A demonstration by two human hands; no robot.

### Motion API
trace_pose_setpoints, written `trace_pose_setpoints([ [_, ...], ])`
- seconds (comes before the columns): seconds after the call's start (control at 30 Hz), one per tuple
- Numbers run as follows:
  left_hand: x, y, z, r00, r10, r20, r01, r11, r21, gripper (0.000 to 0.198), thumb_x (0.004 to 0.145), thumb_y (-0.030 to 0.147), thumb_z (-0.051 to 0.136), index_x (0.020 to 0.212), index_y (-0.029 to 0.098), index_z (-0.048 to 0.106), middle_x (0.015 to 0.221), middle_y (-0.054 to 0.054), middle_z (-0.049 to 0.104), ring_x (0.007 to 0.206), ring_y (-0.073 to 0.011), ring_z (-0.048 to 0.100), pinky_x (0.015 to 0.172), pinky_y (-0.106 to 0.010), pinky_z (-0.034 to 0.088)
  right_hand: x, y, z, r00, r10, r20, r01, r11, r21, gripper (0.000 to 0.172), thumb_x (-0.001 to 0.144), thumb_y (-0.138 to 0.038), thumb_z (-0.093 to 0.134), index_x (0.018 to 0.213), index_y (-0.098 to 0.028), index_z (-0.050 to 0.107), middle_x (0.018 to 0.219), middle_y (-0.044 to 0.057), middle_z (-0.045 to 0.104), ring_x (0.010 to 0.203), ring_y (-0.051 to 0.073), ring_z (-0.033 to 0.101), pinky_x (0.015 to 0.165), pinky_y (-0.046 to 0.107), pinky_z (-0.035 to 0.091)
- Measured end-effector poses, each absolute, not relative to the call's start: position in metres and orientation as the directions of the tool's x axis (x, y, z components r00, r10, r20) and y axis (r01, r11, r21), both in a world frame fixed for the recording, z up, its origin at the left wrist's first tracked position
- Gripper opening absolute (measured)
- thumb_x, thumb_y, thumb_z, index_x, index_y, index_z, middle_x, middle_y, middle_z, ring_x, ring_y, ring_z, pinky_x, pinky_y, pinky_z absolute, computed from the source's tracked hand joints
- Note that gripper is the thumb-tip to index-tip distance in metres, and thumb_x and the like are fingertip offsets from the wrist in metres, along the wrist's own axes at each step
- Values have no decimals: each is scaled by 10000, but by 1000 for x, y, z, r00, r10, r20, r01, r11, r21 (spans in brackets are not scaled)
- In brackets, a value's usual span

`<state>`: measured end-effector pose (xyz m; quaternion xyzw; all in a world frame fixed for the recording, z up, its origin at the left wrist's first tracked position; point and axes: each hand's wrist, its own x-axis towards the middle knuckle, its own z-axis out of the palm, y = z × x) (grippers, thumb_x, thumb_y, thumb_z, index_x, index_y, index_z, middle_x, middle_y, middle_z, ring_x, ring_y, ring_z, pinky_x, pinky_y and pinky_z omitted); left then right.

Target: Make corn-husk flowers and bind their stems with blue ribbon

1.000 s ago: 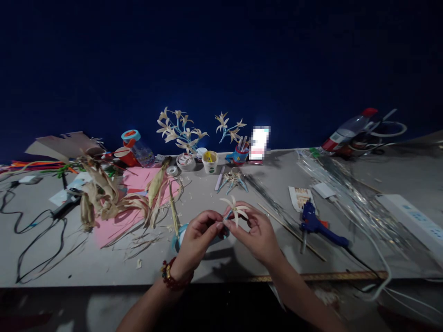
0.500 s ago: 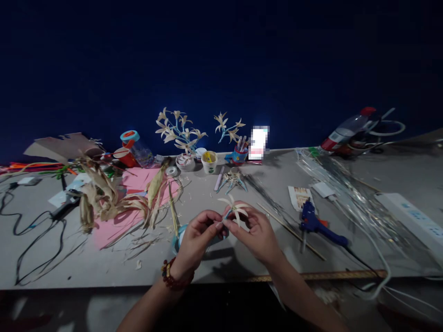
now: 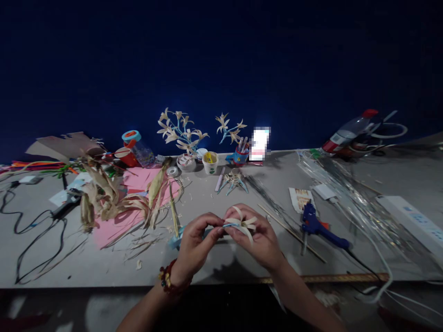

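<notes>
Above the desk [image 3: 114, 267], your right hand [image 3: 259, 242] holds the pale flower [image 3: 246, 225], your left hand [image 3: 198, 242] pinching its blue stem [image 3: 231, 225]

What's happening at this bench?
A person has a pale-petalled flower with a blue stem in hand, above the table. The right hand holds it near the petals; the left hand pinches at the stem's end. More blue-stemmed flowers lie just beyond the hands, and a blue glue gun lies to the right, not held.

Pwr strip [image 3: 410, 223] R, btl [image 3: 349, 131] behind
</notes>
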<state>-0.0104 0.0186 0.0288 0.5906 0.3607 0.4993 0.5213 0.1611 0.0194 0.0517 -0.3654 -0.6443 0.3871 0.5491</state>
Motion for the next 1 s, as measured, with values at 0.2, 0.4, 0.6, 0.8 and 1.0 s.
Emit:
trace_pose_setpoints([
  [0.2,-9,18,32,237,935,265,-80,-253,964,61,880,187,626,894,187,686,851,-50,666,827,-163,610,761,-270,469,168,19,51,-175,895,411,69,427,-901,85,820,-166,678,889,-216,679,909,53,643,891,201,623,814,325,484],
  [0.4,-6,23,29,370,925,-79,-412,240,879,134,790,272,748,836,164,685,719,-6,648,618,-99,586,615,-210,470,175,19,48,-269,900,343,-64,338,-939,108,895,-266,584,954,-221,662,947,52,616,885,200,594,784,301,470],
  [0.6,-6,31,28,491,850,-188,-466,439,768,240,704,288,818,792,116,675,650,-11,632,526,-75,542,536,-188,427,173,25,46,-274,902,333,-108,315,-943,120,938,-271,560,975,-245,671,895,28,607,838,170,584,767,281,466],
  [0.8,-5,32,27,599,770,-220,-411,532,740,280,682,327,822,786,119,664,575,1,580,491,-82,493,531,-216,386,179,34,56,-418,817,398,-64,411,-909,151,910,-336,592,920,-216,683,846,41,585,784,181,566,699,301,465],
  [1.0,-6,34,23,622,740,-258,-407,587,700,327,628,354,847,774,149,638,545,24,535,447,-77,437,512,-236,362,178,36,58,-420,831,363,-81,364,-928,129,884,-327,618,839,-210,648,812,33,585,754,175,575,685,303,490],
])
